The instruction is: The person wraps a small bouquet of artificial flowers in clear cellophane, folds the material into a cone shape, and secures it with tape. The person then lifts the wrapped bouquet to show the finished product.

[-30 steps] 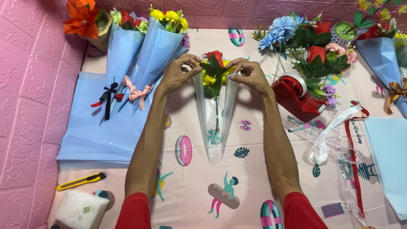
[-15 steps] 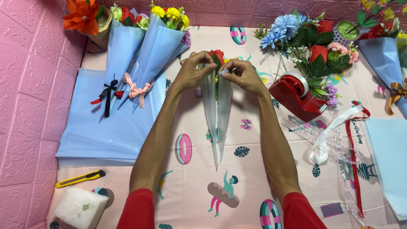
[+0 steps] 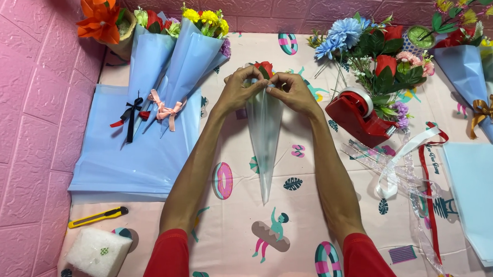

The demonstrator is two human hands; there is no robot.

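Left hand (image 3: 238, 91): fingers pinched shut on the cone's top rim.
Right hand (image 3: 295, 93): fingers pinched on the same rim, touching the left.
Clear cone (image 3: 264, 136): one, mid-counter, red flower (image 3: 264, 68) inside; long axis runs from the hands toward the near edge, tip nearest the person.
Both hands: equally near.
Finished blue bouquets (image 3: 169, 68): two, far left corner.
Tape dispenser (image 3: 358, 113): one, just right.
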